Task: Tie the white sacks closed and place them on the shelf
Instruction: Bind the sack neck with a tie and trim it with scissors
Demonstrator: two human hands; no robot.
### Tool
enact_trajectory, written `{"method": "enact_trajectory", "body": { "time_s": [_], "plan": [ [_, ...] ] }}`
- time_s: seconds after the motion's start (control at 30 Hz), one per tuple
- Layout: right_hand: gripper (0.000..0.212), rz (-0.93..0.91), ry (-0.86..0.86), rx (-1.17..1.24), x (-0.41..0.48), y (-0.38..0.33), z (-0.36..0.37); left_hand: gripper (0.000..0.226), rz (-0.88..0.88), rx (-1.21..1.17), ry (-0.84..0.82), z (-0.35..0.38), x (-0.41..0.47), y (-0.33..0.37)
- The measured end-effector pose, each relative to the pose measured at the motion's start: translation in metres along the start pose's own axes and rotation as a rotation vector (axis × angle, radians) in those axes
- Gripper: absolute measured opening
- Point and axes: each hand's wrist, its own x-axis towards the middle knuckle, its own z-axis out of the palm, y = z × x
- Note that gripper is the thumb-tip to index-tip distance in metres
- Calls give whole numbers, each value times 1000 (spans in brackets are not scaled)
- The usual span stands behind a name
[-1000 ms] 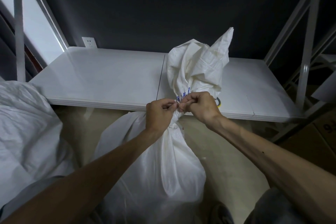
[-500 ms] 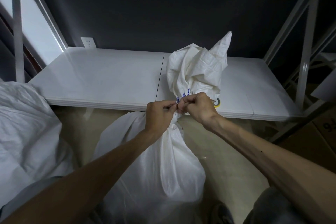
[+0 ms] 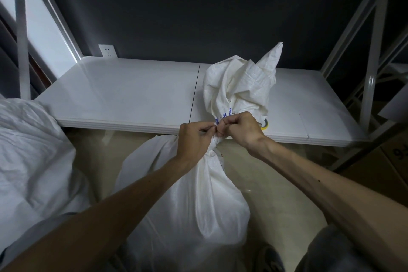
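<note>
A full white sack [image 3: 189, 201] stands on the floor between my knees, its neck gathered and its loose top [image 3: 240, 86] fanned out above. A thin tie with blue marks [image 3: 223, 116] wraps the neck. My left hand [image 3: 194, 139] pinches one end of the tie on the left side of the neck. My right hand [image 3: 240, 128] pinches the other end just to the right, knuckles almost touching the left hand. The white shelf [image 3: 132, 99] lies directly behind the sack.
A second white sack [image 3: 28, 161] bulges at the left. White metal uprights [image 3: 371, 81] frame the shelf on the right and left. A yellow roll [image 3: 265, 125] peeks out on the shelf behind my right hand. A cardboard box [image 3: 395, 157] sits at the far right.
Both hands have stayed at the sack's neck, working the tie with small finger movements. The sack's loose top has shifted slightly.
</note>
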Motion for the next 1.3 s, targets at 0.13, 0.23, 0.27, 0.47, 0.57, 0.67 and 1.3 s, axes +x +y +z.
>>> {"method": "enact_trajectory", "body": {
  "time_s": [0.13,0.23,0.27,0.47,0.57,0.67,1.3],
  "plan": [
    [36,11,-4,27,0,0,0,11,20,4,-9,0,-1,-1],
    [37,9,-5,29,0,1,1,9,40,13,-27,-1,-1,-2],
    [38,11,-4,33,0,1,2,10,46,6,-33,0,-1,-3],
    [38,39,4,64,2,1,3,12,91,14,-61,1,0,-6],
    [37,52,8,76,2,3,4,30,93,27,-59,2,1,-10],
    [29,73,46,128,2,3,4,23,70,25,-19,4,0,-11],
    [28,-101,170,126,-1,2,10,17,228,113,-32,1,5,-15]
  ]
}}
